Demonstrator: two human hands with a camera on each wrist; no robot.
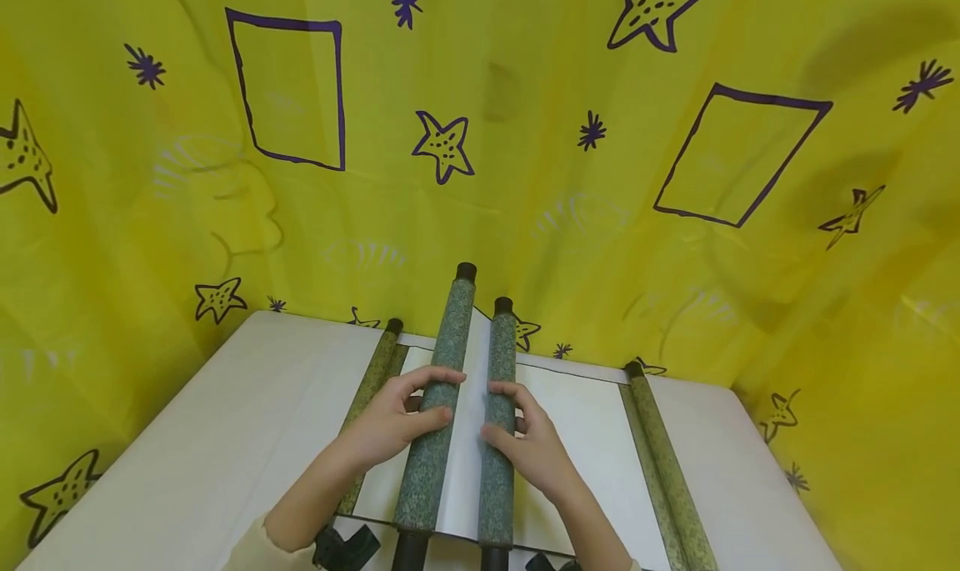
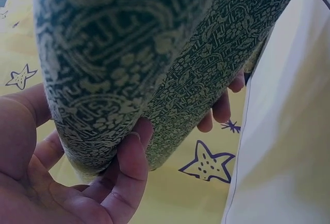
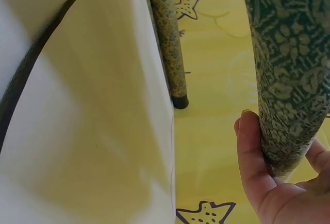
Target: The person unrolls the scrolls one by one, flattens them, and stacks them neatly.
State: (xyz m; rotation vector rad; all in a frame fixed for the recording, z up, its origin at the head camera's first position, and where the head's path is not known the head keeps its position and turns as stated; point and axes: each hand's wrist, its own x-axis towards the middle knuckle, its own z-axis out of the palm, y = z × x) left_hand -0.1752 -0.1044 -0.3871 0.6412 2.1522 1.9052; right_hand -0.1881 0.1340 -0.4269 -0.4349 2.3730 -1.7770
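Two rolls covered in green patterned fabric, with dark end knobs, stand side by side in the head view. My left hand grips the left roll, fingers and thumb curled round its side. The right roll is held by my right hand in the same way. A strip of white sheet spans the gap between them. In the left wrist view, the left hand's fingers curl under the green roll. The right wrist view shows fingers against the right roll's underside.
Beneath the rolls a white sheet lies between an olive patterned rod on the left and another rod on the right. All lie on a pale table. Yellow cloth with purple stars surrounds it. A dark object sits by the left wrist.
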